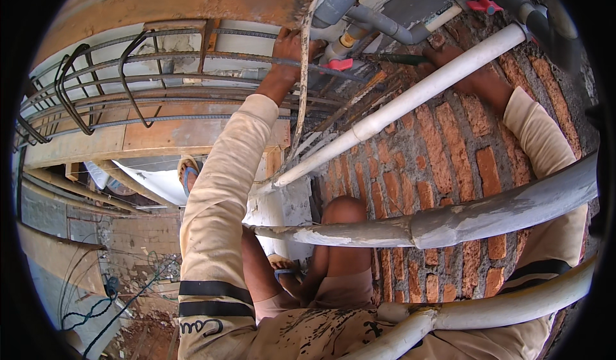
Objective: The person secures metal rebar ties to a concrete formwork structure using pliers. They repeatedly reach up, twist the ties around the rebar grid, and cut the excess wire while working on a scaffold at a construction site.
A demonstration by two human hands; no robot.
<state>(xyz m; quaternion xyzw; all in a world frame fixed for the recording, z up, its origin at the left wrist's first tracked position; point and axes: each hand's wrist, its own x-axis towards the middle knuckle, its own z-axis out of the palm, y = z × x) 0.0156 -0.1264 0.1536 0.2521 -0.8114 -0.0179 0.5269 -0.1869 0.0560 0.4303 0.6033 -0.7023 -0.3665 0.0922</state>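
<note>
My left hand (290, 54) is closed at the far ends of the rebar cage (138, 58), partly behind a thin upright stick (304, 77). What its fingers hold is hidden. Past the white slanting pipe (398, 105), my right hand (450, 67) is closed round the end of a slim, dark green-handled tool (399, 58). The tool points left toward the rebar ends, and its head is hard to make out. Just beyond it, a valve with a red handle (338, 65) hangs from grey pipework (378, 21).
A rough brick wall (443, 145) rises on the right. Two thick pipes cross close to me: a grey one (449, 222) and a white one (500, 308). Wooden formwork (154, 132) runs under the rebar. Far below left lies rubble-strewn floor (138, 244) with loose cables (115, 318).
</note>
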